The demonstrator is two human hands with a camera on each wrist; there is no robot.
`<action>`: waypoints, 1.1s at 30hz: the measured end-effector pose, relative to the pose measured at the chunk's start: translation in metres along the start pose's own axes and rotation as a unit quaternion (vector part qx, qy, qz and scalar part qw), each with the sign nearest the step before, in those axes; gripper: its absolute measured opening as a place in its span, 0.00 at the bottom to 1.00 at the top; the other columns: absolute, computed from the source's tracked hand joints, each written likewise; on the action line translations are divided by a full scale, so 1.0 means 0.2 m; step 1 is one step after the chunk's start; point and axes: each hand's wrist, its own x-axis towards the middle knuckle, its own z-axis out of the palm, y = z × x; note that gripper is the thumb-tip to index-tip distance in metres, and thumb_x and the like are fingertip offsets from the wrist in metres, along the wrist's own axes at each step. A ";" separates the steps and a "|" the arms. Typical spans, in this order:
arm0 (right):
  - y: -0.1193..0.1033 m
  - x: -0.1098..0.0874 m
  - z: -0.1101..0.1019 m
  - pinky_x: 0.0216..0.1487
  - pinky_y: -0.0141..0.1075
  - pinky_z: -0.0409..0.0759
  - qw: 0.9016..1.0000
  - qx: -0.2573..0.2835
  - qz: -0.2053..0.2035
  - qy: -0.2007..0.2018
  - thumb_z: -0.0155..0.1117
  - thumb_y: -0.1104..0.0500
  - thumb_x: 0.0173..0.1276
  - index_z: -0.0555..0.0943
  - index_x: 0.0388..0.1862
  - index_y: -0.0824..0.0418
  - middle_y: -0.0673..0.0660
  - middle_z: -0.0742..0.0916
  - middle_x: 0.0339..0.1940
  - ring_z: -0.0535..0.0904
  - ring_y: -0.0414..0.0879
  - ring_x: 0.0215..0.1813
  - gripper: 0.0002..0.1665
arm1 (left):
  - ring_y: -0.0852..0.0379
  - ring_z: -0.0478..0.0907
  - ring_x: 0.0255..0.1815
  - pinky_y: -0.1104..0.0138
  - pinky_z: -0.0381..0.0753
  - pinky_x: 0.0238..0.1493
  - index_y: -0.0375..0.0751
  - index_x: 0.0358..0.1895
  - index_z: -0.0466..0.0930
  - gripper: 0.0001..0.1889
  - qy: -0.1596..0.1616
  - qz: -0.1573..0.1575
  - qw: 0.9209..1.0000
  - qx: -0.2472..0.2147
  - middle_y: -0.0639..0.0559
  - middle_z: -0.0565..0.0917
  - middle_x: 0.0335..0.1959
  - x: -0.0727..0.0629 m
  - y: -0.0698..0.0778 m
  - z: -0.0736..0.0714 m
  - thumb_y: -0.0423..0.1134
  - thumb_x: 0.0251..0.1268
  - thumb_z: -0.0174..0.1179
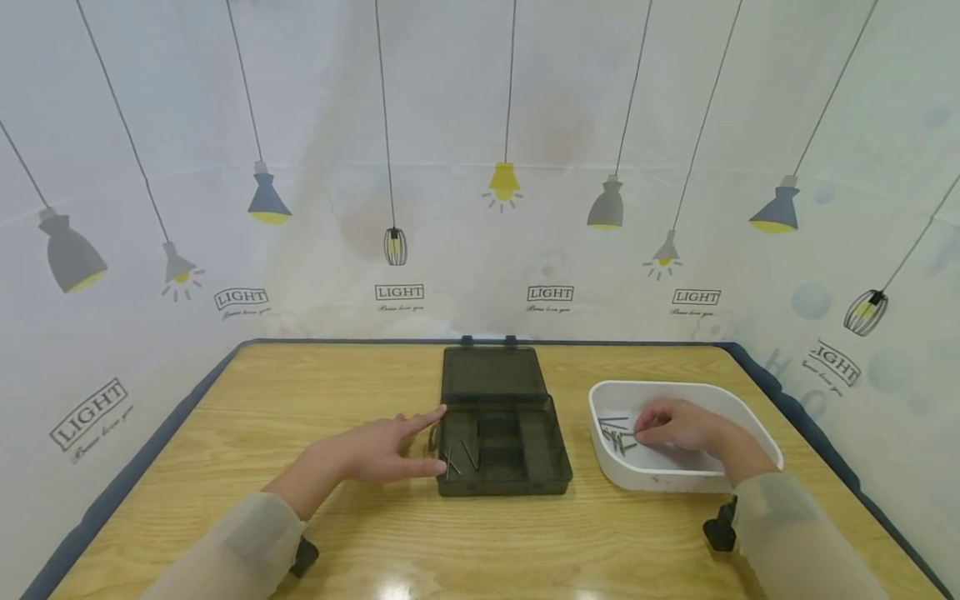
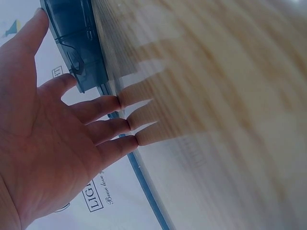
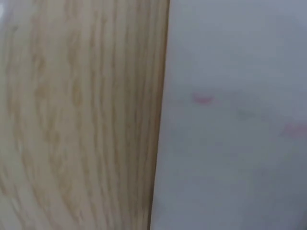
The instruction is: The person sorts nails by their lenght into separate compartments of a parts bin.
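A dark see-through plastic case (image 1: 501, 487) lies on the table with its lid (image 1: 491, 371) raised toward the back. Several thin nails or screws (image 1: 469, 454) lie in its left compartment. My left hand (image 1: 382, 450) is spread at the case's left side, thumb and index finger (image 2: 62, 86) at its edges, the other fingers straight along the table. Inside a white tray (image 1: 645, 479) to the right, my right hand (image 1: 678, 425) has its fingers curled, thumb and index pinching the end of a small screw (image 1: 625, 435). The right wrist view shows only the tray wall (image 3: 230, 158) and wood.
More loose screws (image 1: 617, 442) and a longer bluish pin (image 1: 613, 419) lie in the tray's left part. Both containers stand on a wood-grain table (image 1: 337, 375) with a dark blue edge. A light cloth wall printed with lamps (image 1: 450, 125) rises behind it.
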 end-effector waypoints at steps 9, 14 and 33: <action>-0.01 -0.01 0.01 0.52 0.41 0.72 1.000 -0.018 -0.015 0.004 0.73 0.50 0.78 0.90 0.49 0.56 0.52 0.88 0.48 0.77 0.50 0.52 0.11 | 0.27 0.55 0.89 0.30 0.60 0.85 0.67 0.92 0.46 0.52 0.002 -0.001 1.000 0.010 0.49 0.60 0.91 0.01 -0.01 0.00 0.80 0.73 0.55; -0.01 -0.01 0.01 0.51 0.41 0.72 1.000 -0.020 -0.022 0.004 0.73 0.51 0.78 0.89 0.49 0.57 0.53 0.88 0.47 0.76 0.50 0.50 0.12 | 0.28 0.55 0.89 0.30 0.60 0.85 0.67 0.92 0.46 0.52 0.001 -0.003 1.000 0.010 0.50 0.59 0.91 0.01 -0.01 0.00 0.80 0.73 0.55; -0.02 -0.02 -0.01 0.49 0.40 0.72 0.999 -0.031 -0.024 0.006 0.72 0.52 0.79 0.89 0.48 0.57 0.52 0.86 0.44 0.77 0.49 0.49 0.09 | 0.27 0.56 0.89 0.30 0.62 0.84 0.67 0.92 0.46 0.52 -0.002 -0.003 1.000 0.001 0.46 0.62 0.90 0.01 -0.01 0.00 0.80 0.72 0.56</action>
